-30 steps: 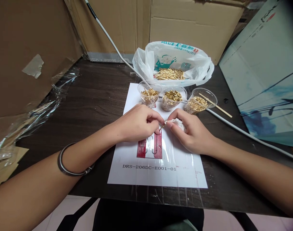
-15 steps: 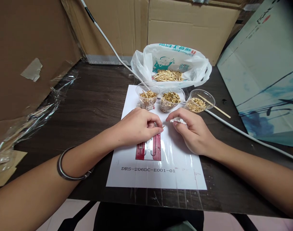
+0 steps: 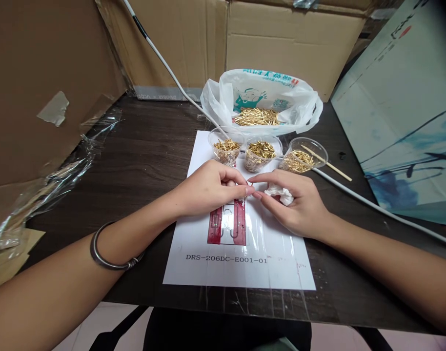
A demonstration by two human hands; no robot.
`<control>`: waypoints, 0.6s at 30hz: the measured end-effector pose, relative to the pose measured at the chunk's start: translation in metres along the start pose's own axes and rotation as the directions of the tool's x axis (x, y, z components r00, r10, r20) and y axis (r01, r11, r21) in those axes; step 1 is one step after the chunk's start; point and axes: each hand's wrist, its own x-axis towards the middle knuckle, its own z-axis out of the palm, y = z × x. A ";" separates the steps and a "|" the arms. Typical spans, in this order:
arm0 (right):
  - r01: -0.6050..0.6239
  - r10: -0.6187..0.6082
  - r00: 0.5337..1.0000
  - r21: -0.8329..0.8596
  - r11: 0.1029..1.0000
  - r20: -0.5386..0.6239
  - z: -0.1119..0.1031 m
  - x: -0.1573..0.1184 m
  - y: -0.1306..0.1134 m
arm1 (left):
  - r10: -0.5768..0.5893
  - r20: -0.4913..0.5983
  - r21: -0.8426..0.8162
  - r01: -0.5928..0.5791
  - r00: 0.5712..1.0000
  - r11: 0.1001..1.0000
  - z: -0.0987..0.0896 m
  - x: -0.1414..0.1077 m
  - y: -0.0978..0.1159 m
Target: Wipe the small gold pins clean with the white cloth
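Note:
My left hand (image 3: 213,190) is closed in a pinch above the printed sheet (image 3: 193,273), with a tiny gold metal pin (image 3: 250,184) at its fingertips, mostly hidden. From the other side, the thumb and index finger of my right hand (image 3: 303,202) reach to that pinch; the thumb tip meets the left fingertips. A crumpled white tissue (image 3: 281,194) is tucked in my right hand. Just beyond the hands stand three clear plastic cups of small gold metal pieces: a left cup (image 3: 226,155), a middle cup (image 3: 258,163) and a right cup (image 3: 295,165).
Behind the cups sits a white plastic bag (image 3: 215,105) with a heap of gold pins (image 3: 257,117). A wooden stick (image 3: 338,171) leans out of the right cup. A white cable (image 3: 376,207) crosses the dark table (image 3: 146,146). Cardboard (image 3: 281,44) walls the back.
My right hand has moved left, bringing its thumb and index finger to the left fingertips. More of the tissue shows. My left hand keeps its pinch in nearly the same place.

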 end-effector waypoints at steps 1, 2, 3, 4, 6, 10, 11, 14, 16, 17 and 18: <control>0.005 -0.005 1.000 0.009 1.000 -0.007 0.000 0.000 0.000 | 0.004 0.004 -0.007 -0.004 1.000 1.000 0.000 0.000 0.000; 0.006 -0.006 1.000 0.018 1.000 -0.011 0.000 0.000 0.000 | 0.007 0.006 -0.009 -0.007 1.000 1.000 0.000 0.000 0.001; 0.001 0.000 1.000 0.027 1.000 -0.015 -0.001 0.000 0.000 | 0.012 0.006 -0.009 -0.011 1.000 1.000 0.000 0.000 0.002; -0.010 0.011 1.000 0.033 0.999 -0.020 -0.001 0.000 0.000 | 0.014 0.002 -0.008 -0.014 1.000 1.000 0.001 0.000 0.002; -0.040 0.041 0.998 0.037 0.999 -0.036 0.000 0.000 0.001 | 0.017 -0.019 0.005 -0.017 1.000 1.000 0.001 -0.001 0.004; -0.073 0.075 0.990 0.020 0.997 -0.118 0.000 -0.001 0.001 | 0.050 -0.067 0.038 -0.048 0.996 0.998 0.000 -0.002 0.006; -0.074 0.075 0.988 0.017 0.997 -0.133 0.000 -0.001 0.000 | 0.061 -0.072 0.033 -0.059 0.995 0.998 0.000 -0.003 0.007; -0.065 0.065 0.986 0.010 0.998 -0.153 -0.001 -0.002 -0.001 | 0.079 -0.085 -0.003 -0.080 0.993 0.997 0.001 -0.004 0.009; -0.055 0.054 0.985 -0.002 0.998 -0.165 -0.001 -0.002 -0.001 | 0.083 -0.108 -0.018 -0.085 0.991 0.996 0.003 -0.005 0.010; -0.048 0.045 0.984 -0.008 0.999 -0.174 -0.001 -0.002 -0.002 | 0.089 -0.120 -0.020 -0.092 0.989 0.996 0.003 -0.005 0.011; -0.038 0.035 0.982 -0.015 0.999 -0.185 0.000 -0.003 -0.003 | 0.098 -0.128 -0.017 -0.101 0.987 0.995 0.004 -0.006 0.012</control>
